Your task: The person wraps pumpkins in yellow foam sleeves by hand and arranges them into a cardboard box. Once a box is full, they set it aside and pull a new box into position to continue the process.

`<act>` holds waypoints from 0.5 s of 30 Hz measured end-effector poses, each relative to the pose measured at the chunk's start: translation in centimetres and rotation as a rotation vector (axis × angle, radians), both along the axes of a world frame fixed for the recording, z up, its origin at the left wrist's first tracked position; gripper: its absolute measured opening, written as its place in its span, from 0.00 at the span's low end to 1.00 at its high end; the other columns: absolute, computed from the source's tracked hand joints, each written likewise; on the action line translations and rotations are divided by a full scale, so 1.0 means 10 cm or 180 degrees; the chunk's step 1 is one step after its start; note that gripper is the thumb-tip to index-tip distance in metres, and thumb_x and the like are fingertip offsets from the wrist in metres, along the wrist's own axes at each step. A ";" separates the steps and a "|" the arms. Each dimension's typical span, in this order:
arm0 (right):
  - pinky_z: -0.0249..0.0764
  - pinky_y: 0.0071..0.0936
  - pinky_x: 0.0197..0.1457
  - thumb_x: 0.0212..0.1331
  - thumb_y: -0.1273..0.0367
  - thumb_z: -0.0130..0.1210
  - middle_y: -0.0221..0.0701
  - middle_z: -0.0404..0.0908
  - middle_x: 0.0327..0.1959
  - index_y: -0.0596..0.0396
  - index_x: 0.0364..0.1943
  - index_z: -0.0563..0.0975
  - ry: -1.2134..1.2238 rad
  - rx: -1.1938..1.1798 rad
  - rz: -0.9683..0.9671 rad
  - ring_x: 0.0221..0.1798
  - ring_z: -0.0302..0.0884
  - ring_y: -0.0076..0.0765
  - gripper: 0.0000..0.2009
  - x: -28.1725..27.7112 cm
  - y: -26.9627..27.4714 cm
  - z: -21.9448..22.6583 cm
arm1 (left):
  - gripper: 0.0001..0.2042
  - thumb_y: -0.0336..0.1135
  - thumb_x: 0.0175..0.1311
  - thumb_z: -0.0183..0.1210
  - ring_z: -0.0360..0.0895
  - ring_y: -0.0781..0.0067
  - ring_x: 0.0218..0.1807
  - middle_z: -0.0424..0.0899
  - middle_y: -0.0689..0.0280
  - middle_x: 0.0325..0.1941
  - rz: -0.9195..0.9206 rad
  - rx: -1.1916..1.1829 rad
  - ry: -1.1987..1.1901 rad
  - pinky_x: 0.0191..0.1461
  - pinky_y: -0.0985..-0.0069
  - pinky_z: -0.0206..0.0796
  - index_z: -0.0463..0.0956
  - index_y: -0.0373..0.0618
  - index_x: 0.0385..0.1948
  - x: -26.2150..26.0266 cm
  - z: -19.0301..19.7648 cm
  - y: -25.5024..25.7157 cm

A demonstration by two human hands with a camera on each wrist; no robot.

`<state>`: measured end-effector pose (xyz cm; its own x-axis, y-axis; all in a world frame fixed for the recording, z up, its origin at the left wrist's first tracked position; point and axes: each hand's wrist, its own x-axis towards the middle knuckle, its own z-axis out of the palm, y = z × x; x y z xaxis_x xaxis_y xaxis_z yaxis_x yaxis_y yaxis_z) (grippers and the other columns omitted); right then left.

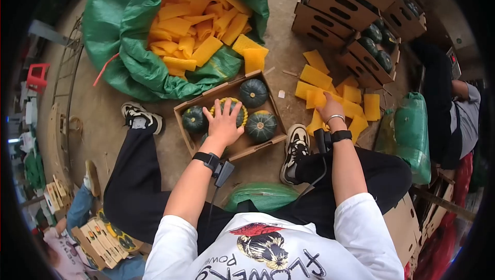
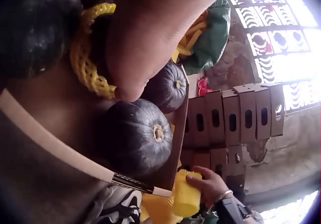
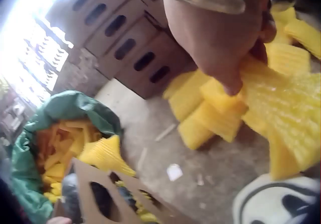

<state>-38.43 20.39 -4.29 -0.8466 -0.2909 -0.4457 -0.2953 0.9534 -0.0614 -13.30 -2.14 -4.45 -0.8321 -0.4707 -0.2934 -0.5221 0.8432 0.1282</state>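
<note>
A shallow cardboard box [image 1: 260, 147] on the floor holds several dark green pumpkins [image 1: 254, 93]. My left hand [image 1: 225, 125] grips one of them from above, its fingers spread over the top and its thumb at the side. A yellow foam net [image 2: 83, 63] rings that pumpkin, which the hand largely hides. To the right of the box, my right hand [image 1: 330, 109] pinches a flattened yellow foam net sleeve [image 3: 286, 108] just above a loose pile of similar sleeves [image 1: 314, 76]. Two bare pumpkins [image 2: 145, 136] show beside my left thumb in the left wrist view.
A green woven sack [image 1: 116, 37] full of yellow sleeves stands behind the box. Stacked cartons [image 1: 335, 9], some holding pumpkins, rise at back right. My shoes [image 1: 296, 151] flank the box. A green wrapped bundle [image 1: 412, 135] lies at right, near another person [image 1: 464, 115].
</note>
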 end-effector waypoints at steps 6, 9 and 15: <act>0.75 0.37 0.42 0.49 0.61 0.61 0.48 0.80 0.32 0.59 0.36 0.78 -0.0619 -0.2124 0.1120 0.37 0.79 0.51 0.16 1.02 -0.45 0.95 | 0.44 0.53 0.49 0.63 0.40 0.45 0.72 0.45 0.54 0.72 0.0460 0.0513 0.1078 0.69 0.41 0.34 0.49 0.52 0.67 0.36 0.58 0.20; 0.74 0.31 0.39 0.51 0.64 0.60 0.41 0.81 0.30 0.61 0.39 0.78 -0.2216 -0.2545 0.1168 0.33 0.79 0.35 0.15 1.65 -0.30 1.18 | 0.39 0.44 0.50 0.66 0.65 0.63 0.59 0.65 0.54 0.61 0.0299 0.3342 0.1259 0.58 0.70 0.60 0.56 0.40 0.63 0.68 1.07 0.52; 0.72 0.23 0.46 0.59 0.69 0.54 0.29 0.81 0.35 0.61 0.39 0.78 -0.3955 -0.3330 0.0767 0.37 0.76 0.23 0.09 2.12 -0.03 0.79 | 0.19 0.30 0.52 0.65 0.76 0.80 0.41 0.79 0.66 0.40 0.0946 0.4503 0.0886 0.46 0.79 0.69 0.73 0.36 0.46 1.12 1.11 0.76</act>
<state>-17.28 20.09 3.61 -0.0346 -0.9490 -0.3133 0.2980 0.2894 -0.9096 -2.10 5.47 6.67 -0.8638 -0.0946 -0.4949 -0.4708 -0.1984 0.8596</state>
